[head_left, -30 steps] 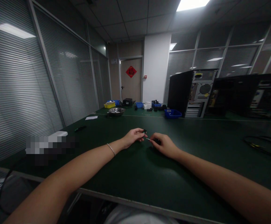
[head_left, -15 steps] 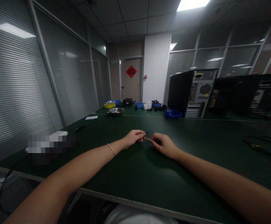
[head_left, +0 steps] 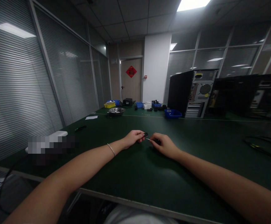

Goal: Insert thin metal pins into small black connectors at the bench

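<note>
Over the dark green table (head_left: 126,174), my left hand (head_left: 133,138) pinches a small black part (head_left: 146,134) between thumb and fingers. The part is too small to name and sticks out to the right of the fingertips. My right hand (head_left: 164,144) is closed on what looks like a small screwdriver (head_left: 148,139). Its thin silver shaft points left toward the left fingertips, just below the black part. Most of its dark handle is hidden in the curled fingers. Whether the tip touches the part I cannot tell.
A metal bowl (head_left: 116,111) and a blue bin (head_left: 172,114) lie farther back. Computer cases (head_left: 199,93) stand at the right, near a black cable (head_left: 263,146). A white sheet (head_left: 91,117) and a dark green-black object (head_left: 80,128) lie left.
The black part has turned slightly in my left fingers and its pale side shows less. The screwdriver tip sits about where it was. My arms have hardly moved.
</note>
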A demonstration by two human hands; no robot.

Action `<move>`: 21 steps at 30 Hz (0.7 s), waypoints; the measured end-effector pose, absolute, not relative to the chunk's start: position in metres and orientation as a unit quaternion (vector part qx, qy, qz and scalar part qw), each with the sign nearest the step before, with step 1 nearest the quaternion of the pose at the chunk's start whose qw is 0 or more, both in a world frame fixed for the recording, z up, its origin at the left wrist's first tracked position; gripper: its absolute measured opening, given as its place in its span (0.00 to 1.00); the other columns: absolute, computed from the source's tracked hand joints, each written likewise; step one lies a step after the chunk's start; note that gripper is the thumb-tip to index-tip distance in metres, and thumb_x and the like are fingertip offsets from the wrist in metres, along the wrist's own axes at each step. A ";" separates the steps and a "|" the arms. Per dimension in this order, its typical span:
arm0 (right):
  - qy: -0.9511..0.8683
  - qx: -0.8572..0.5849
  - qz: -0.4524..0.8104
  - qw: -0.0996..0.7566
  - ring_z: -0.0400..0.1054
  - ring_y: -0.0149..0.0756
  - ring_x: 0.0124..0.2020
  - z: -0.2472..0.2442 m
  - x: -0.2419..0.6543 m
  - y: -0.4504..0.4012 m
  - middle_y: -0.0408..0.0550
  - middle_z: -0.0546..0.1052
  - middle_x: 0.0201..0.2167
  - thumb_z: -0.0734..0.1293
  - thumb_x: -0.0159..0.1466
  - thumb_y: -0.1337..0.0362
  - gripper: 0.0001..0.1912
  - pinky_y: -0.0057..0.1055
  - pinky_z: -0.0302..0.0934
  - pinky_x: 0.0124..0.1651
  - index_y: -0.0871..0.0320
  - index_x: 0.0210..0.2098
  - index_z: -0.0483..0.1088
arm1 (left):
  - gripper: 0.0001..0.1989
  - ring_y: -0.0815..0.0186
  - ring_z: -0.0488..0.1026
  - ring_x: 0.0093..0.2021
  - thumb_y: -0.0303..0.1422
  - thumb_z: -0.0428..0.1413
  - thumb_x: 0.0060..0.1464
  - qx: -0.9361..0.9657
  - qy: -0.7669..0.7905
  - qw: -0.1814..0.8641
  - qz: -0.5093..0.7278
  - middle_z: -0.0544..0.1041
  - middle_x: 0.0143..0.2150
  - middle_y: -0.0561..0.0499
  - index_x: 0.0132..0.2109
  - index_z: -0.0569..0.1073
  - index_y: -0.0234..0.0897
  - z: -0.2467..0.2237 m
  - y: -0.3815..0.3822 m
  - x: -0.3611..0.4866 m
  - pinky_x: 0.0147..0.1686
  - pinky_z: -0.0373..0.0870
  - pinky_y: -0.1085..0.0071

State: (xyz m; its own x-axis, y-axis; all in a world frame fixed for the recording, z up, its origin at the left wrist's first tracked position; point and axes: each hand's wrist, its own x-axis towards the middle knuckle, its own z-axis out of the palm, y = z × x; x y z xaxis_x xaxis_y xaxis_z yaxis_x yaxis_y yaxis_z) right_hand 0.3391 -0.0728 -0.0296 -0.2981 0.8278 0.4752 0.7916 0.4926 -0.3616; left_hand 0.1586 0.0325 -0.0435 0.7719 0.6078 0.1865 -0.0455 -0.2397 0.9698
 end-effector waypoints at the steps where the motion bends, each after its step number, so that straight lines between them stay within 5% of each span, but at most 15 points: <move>1: -0.805 -0.503 0.029 0.313 0.65 0.34 0.33 -0.030 0.339 -0.073 0.46 0.72 0.33 0.60 0.61 0.63 0.08 0.28 0.59 0.36 0.56 0.35 0.69 | 0.18 0.73 0.63 0.26 0.42 0.55 0.48 0.738 0.190 0.585 0.279 0.69 0.29 0.51 0.38 0.71 0.29 -0.044 0.033 0.159 0.29 0.57 0.75; 21: -0.763 -0.530 0.017 0.370 0.66 0.35 0.34 -0.029 0.340 -0.072 0.46 0.73 0.33 0.58 0.62 0.61 0.09 0.29 0.59 0.36 0.55 0.37 0.67 | 0.19 0.72 0.63 0.28 0.41 0.55 0.48 0.753 0.209 0.560 0.273 0.69 0.32 0.50 0.43 0.70 0.31 -0.039 0.027 0.156 0.31 0.59 0.73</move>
State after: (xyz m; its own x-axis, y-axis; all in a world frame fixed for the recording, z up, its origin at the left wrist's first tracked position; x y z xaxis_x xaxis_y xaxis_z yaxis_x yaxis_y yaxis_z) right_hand 0.3403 -0.0715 -0.0291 -0.1643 0.8212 0.5464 0.7955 0.4379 -0.4189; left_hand 0.1556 0.0266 -0.0394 0.7634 0.6212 0.1767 0.0094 -0.2842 0.9587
